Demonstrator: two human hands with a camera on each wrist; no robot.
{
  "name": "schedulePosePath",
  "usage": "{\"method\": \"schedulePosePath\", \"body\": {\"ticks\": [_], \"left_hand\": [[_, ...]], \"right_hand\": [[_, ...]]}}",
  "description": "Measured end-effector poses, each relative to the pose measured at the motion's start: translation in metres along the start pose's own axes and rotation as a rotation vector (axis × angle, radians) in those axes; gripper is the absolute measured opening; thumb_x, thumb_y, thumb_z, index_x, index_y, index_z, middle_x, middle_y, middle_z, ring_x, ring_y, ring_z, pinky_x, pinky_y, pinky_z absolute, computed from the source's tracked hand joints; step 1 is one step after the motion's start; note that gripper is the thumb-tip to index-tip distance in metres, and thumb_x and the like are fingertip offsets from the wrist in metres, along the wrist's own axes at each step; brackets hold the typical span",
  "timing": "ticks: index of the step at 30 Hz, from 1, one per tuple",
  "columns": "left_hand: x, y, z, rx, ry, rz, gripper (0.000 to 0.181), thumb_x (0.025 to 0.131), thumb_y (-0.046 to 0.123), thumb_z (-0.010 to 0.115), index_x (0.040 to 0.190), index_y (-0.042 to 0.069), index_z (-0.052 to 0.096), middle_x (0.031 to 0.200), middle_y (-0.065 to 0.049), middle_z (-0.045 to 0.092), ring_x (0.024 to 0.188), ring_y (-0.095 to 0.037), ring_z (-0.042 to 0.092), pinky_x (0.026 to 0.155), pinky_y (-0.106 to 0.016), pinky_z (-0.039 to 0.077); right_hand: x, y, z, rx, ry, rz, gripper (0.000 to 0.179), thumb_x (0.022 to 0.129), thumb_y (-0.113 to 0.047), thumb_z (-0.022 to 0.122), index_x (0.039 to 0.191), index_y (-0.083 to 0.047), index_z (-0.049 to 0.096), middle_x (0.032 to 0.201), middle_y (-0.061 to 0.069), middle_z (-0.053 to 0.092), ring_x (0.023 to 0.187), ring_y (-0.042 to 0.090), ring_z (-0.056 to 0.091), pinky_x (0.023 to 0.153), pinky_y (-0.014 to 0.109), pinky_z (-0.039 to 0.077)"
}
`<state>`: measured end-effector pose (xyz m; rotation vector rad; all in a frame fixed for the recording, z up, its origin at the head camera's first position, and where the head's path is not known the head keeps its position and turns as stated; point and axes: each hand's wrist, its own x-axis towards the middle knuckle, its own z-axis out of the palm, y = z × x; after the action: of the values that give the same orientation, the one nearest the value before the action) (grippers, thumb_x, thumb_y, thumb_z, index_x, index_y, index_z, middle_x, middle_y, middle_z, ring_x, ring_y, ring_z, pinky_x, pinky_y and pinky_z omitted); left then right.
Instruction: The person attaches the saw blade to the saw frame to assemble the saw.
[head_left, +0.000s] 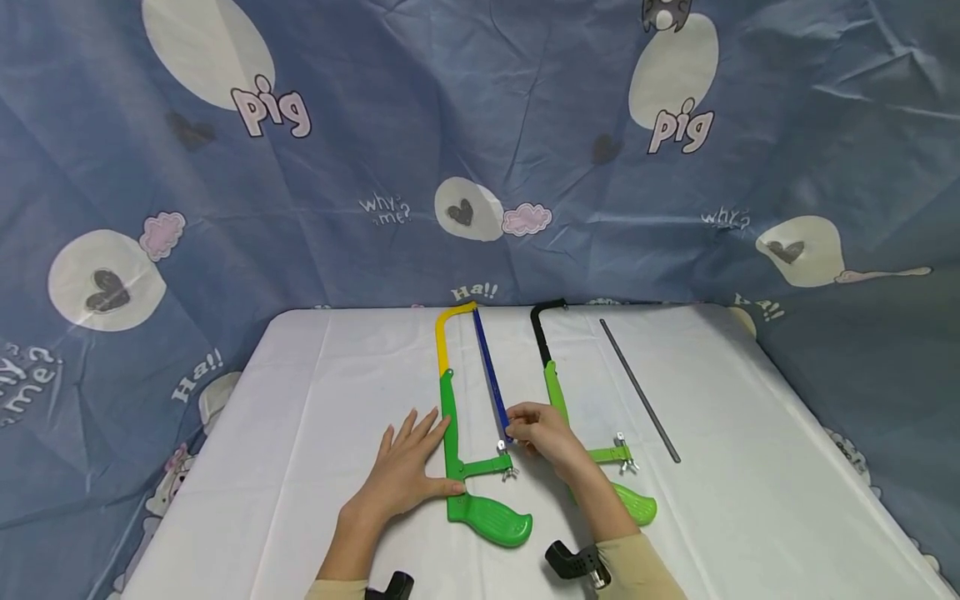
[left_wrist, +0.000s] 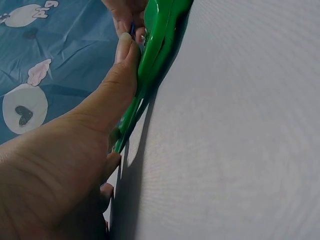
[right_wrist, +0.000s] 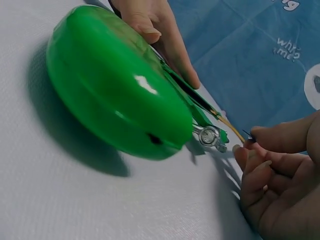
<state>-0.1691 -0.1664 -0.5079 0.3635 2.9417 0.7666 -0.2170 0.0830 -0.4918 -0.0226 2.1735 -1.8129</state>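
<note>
A hacksaw frame (head_left: 451, 433) with a green handle and a yellow front lies on the white table. My left hand (head_left: 405, 469) rests on it, fingers spread, thumb across the green part near the handle. Beside the frame, my right hand (head_left: 543, 433) pinches the near end of a blue hacksaw blade (head_left: 489, 371). The blade's far end is at the tip of the yellow arm. Just below the pinched end sits the green crossbar's metal screw with a wing nut (head_left: 510, 473). In the right wrist view, the right thumb and fingertips (right_wrist: 255, 134) hold the thin blade end.
A second hacksaw frame (head_left: 555, 392), light green and black, lies to the right, partly under my right forearm. Farther right is a loose grey blade (head_left: 641, 392). A blue patterned cloth (head_left: 600, 250) hangs behind the table (head_left: 337, 375).
</note>
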Motion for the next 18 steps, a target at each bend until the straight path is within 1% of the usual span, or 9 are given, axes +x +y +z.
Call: {"method": "schedulePosePath", "body": {"ticks": [3,9,14,18], "left_hand": [[-0.0003,-0.0011,-0.0006,-0.002,-0.001,0.002,0.112,0.066,0.072,0.076,0.156,0.022,0.034,0.166,-0.005,0.025,0.156,-0.037,0.008,0.122,-0.065,0.001],[0.0003,-0.0018,-0.0010,-0.003,-0.011,0.010,0.112,0.066,0.072,0.076,0.157,0.022,0.032,0.166,-0.005,0.024,0.156,-0.037,0.007,0.121,-0.066,0.000],[0.0005,-0.0028,0.0001,0.008,-0.008,0.007,0.112,0.067,0.072,0.076,0.157,0.023,0.031,0.166,-0.004,0.023,0.156,-0.036,0.007,0.121,-0.065,0.000],[-0.0005,-0.0023,0.0004,-0.007,0.004,0.007,0.112,0.066,0.070,0.078,0.156,0.022,0.033,0.166,-0.005,0.025,0.156,-0.036,0.008,0.121,-0.066,0.001]], "right_hand": [[0.0010,-0.0008,0.0022,-0.016,-0.016,0.003,0.027,0.088,-0.004,0.066,0.114,0.002,0.066,0.083,0.005,0.062,0.061,0.014,0.051,0.052,0.025,0.039],[0.0022,-0.0004,0.0043,-0.049,-0.046,0.010,0.025,0.087,-0.006,0.067,0.111,0.000,0.066,0.078,0.002,0.063,0.058,0.014,0.056,0.050,0.026,0.040],[0.0038,0.0001,0.0062,-0.050,-0.082,0.006,0.023,0.088,-0.003,0.064,0.111,0.002,0.063,0.074,0.001,0.058,0.057,0.014,0.050,0.050,0.026,0.039],[0.0033,-0.0003,0.0078,-0.045,-0.087,-0.004,0.022,0.089,0.002,0.062,0.110,0.006,0.061,0.069,0.000,0.054,0.055,0.014,0.046,0.050,0.025,0.037]]}}
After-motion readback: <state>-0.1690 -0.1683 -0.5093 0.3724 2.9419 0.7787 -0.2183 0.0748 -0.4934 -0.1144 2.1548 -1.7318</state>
